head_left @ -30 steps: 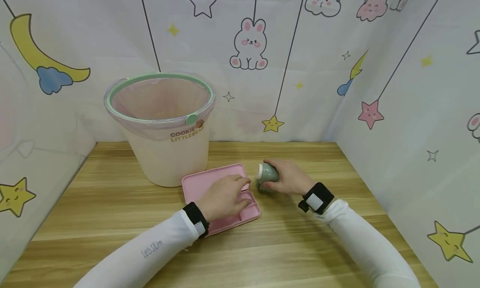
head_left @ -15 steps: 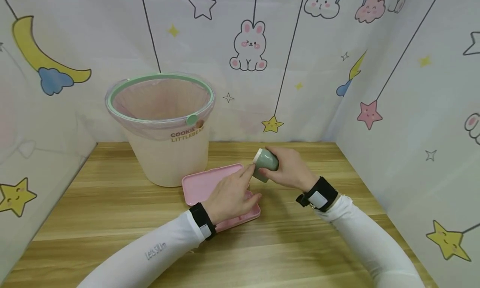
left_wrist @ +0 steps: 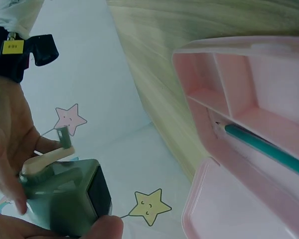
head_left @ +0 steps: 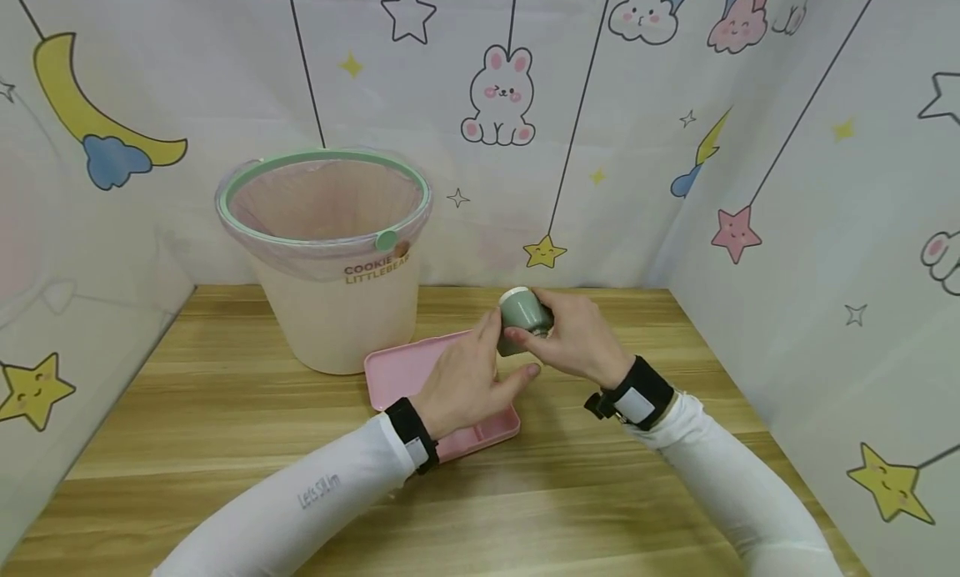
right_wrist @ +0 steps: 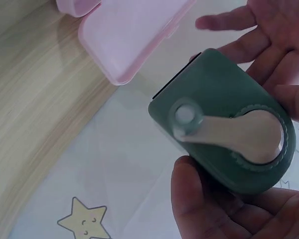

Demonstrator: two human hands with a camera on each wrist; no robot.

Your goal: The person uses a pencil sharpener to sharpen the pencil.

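My right hand [head_left: 581,335] grips a dark green hand-crank pencil sharpener [head_left: 522,312] above the table, to the right of the pink pencil case. The cream crank handle [right_wrist: 229,132] with its round knob faces the camera in the right wrist view. My left hand [head_left: 465,381] reaches over the case, fingers mostly straight, their tips touching or very near the sharpener's left side; its thumb stands apart. The pink pencil case [head_left: 401,373] lies with its lid unfolded. A teal pencil [left_wrist: 266,145] with a bare tip lies in one compartment, in the left wrist view.
A cream bin [head_left: 345,327] with a green rim and a plastic liner stands behind the case at the left. Patterned white cloth walls [head_left: 600,102] edge the wooden table [head_left: 570,494] at the back and sides.
My right hand has raised the sharpener from near the tabletop and turned it. My left hand has moved from over the case to the right, up to the sharpener.
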